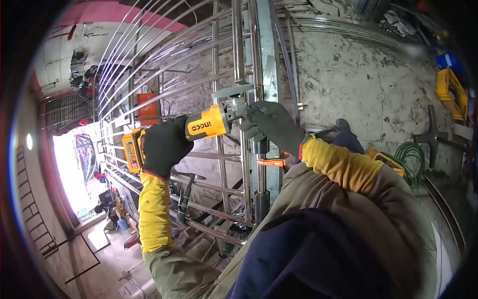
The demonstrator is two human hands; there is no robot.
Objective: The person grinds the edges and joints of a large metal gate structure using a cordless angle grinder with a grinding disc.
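A yellow-and-grey cordless angle grinder (206, 123) is held out in front of me, over a frame of shiny metal tubes (239, 45). My left hand (166, 145), in a black glove, is wrapped round its rear handle beside the battery (132, 150). My right hand (275, 124), also gloved, is closed at the grinder's head, its fingers partly hidden. The grinder's disc (232, 91) lies close to an upright tube, edge-on in this view. Below my right hand, an orange clamp piece (271, 162) sits across the tubes.
Long curved bars spread out to the upper left. A hammer-like tool (186, 198) rests on the lower rails. To the right are a coiled green cable (410, 160), a yellow crate (452, 94) and a dark T-shaped metal piece (432, 136). An orange box (147, 108) stands behind the bars.
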